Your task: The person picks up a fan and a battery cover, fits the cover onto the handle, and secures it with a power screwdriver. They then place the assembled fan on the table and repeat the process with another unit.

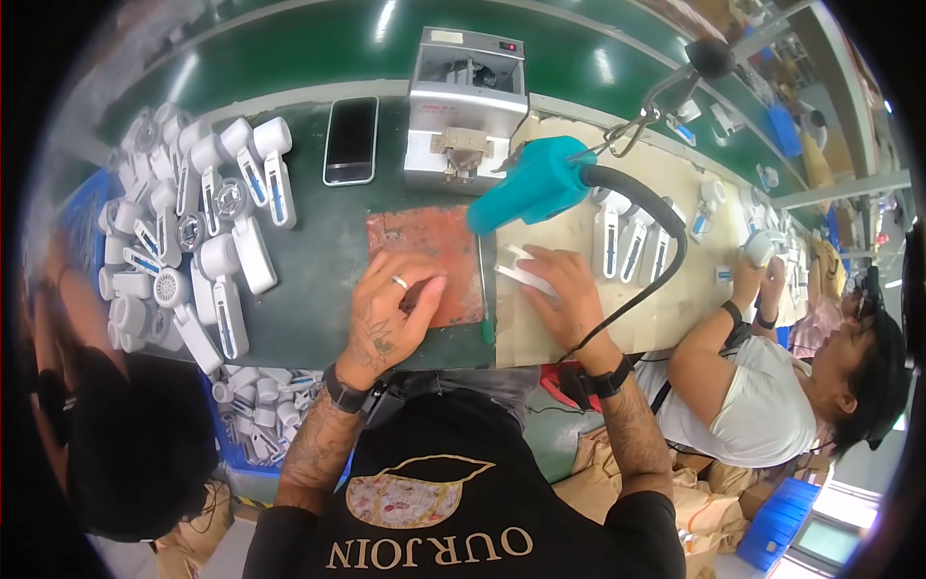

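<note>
White plastic part (pixel 526 280) is held by the right hand (pixel 564 297), pinched between thumb and fingers, in the head view, at 3 o'clock from the middle of the red mat (pixel 424 232). Over the mat, the left hand (pixel 386 309) is curled; whether anything is pinched by it cannot be told. At 2 o'clock, a teal tool (pixel 535 183) is hung up. Holding the part seems to be the step; next, a steady grip is needed.

Head fisheye looks down; workbench (pixel 307 270) near.
</note>
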Tool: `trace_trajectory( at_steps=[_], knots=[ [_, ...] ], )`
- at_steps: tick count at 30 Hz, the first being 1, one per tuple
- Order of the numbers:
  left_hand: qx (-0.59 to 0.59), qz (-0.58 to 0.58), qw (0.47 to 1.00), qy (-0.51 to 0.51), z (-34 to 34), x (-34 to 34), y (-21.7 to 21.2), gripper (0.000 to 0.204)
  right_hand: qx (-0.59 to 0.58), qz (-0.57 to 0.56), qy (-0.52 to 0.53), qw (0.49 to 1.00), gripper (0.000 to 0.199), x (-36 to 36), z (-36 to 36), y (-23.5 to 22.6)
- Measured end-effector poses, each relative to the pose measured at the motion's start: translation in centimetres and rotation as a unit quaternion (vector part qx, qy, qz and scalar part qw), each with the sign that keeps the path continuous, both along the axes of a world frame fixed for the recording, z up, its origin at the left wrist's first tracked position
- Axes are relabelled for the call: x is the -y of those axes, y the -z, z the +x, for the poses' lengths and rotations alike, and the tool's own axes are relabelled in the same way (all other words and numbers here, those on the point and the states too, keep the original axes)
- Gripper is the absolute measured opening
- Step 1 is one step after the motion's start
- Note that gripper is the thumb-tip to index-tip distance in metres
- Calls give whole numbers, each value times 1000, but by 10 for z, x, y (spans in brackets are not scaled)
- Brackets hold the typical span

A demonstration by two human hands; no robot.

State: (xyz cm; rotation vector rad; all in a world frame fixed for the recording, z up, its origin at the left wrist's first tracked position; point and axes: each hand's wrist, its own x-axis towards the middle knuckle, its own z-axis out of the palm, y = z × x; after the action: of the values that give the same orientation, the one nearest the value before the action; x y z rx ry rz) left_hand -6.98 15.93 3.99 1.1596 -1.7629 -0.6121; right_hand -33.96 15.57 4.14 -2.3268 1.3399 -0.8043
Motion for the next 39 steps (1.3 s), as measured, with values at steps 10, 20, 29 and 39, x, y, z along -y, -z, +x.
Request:
trace_trajectory(
  at_steps=[10, 20, 29, 39],
  knots=[
    [19, -9, 1000, 1, -2, 4, 2, 6, 78, -119, 79, 987, 37, -7, -3, 13],
    [-37, -1, 998, -48, 1, 0, 9, 9, 43, -99, -56, 993, 40, -28, 21, -13],
    [-9, -12, 999, -34, 6, -8, 9, 10, -27, -115, -70, 991, 42, -32, 16, 9],
    [-23, -5, 1000, -20, -3, 0, 10, 9, 33, -115, -44, 992, 35, -39, 4, 7]
  ],
)
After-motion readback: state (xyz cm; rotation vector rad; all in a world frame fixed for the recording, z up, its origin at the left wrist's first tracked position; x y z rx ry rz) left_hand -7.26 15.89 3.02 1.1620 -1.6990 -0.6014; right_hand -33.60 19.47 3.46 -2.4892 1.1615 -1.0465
